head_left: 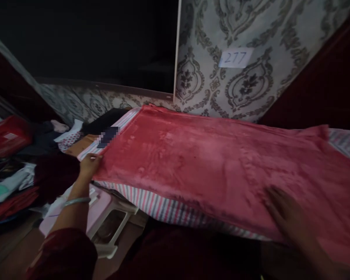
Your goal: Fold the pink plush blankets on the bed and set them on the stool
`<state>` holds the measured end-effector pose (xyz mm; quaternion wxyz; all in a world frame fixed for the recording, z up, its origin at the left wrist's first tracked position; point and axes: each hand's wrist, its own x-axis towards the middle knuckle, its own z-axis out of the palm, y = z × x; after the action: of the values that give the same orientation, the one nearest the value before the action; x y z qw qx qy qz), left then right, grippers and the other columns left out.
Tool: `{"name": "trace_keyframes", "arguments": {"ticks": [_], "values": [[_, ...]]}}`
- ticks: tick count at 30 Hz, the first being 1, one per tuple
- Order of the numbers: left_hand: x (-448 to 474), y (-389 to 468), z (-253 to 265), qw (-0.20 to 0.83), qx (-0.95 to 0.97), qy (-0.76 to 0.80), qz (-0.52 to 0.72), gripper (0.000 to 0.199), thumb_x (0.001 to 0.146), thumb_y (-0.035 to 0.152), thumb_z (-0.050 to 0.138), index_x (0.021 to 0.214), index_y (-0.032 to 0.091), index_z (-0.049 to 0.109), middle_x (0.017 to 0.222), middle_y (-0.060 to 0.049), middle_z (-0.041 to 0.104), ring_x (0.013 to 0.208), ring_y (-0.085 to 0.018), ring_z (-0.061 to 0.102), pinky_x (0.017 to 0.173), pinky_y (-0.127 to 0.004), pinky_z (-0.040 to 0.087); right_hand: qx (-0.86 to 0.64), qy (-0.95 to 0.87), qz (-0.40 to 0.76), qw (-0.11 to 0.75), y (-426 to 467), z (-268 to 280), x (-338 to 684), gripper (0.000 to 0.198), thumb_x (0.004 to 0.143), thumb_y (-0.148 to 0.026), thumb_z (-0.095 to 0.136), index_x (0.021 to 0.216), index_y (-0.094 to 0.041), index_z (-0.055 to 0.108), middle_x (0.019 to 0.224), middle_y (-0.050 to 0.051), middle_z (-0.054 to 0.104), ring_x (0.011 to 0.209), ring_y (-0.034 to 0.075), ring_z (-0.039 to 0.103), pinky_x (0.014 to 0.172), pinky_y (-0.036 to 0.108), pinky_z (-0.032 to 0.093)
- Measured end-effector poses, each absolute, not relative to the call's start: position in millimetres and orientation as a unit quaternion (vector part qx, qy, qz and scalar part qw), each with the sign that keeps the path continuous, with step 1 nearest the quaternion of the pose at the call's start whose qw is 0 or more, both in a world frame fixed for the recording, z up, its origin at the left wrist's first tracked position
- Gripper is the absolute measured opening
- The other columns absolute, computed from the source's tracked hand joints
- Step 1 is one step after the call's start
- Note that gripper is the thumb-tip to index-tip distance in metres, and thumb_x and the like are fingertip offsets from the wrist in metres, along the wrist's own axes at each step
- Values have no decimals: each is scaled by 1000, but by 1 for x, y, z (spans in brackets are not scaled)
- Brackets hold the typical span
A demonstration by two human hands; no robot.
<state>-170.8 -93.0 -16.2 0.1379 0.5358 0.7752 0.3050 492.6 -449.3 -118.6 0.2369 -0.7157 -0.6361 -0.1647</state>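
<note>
A red plush blanket (192, 155) lies spread over a striped cloth (163, 206), whose pink, white and grey stripes show along the front edge and at both ends. My left hand (90, 165) is closed on the blanket's front left corner, with a pale bangle (77, 201) on that wrist. Flat on the blanket's right part rests my right hand (282, 206), fingers stretched out and somewhat blurred. Beside the left edge, on the striped cloth, is a dark pixelated object (108, 137) that I cannot make out.
Below my left forearm stands a pink and white plastic stool (102, 206). Piled clothes (14, 190) and a red item (10, 136) lie at the left. Behind the blanket are a large dark screen (105, 42) and patterned wallpaper (216, 89) bearing a paper marked 277 (236, 57).
</note>
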Motion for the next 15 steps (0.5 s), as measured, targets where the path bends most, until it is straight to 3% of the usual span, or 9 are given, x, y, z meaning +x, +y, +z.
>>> {"name": "trace_keyframes", "arguments": {"ticks": [6,10,15], "values": [[-163,-113,-10,250,523,736,349,52,79,33,66,126,12,60,70,5,55,56,-11,50,54,-21,40,-685,-681,-112,234,-464,-101,426,61,98,-46,54,154,-26,44,153,14,52,136,32,53,110,52,45],[-155,-121,2,200,529,753,337,49,80,27,63,126,12,65,66,4,55,58,-12,50,53,-19,36,-683,-687,-136,208,-470,-104,408,77,95,-50,59,161,-27,29,159,18,41,140,37,47,109,57,42],[-157,-113,13,218,493,760,363,50,79,30,63,126,13,68,66,4,55,56,-12,47,50,-20,35,-693,-680,-187,153,-470,-111,397,80,97,-31,55,166,-31,14,166,17,30,147,37,37,114,60,34]]}}
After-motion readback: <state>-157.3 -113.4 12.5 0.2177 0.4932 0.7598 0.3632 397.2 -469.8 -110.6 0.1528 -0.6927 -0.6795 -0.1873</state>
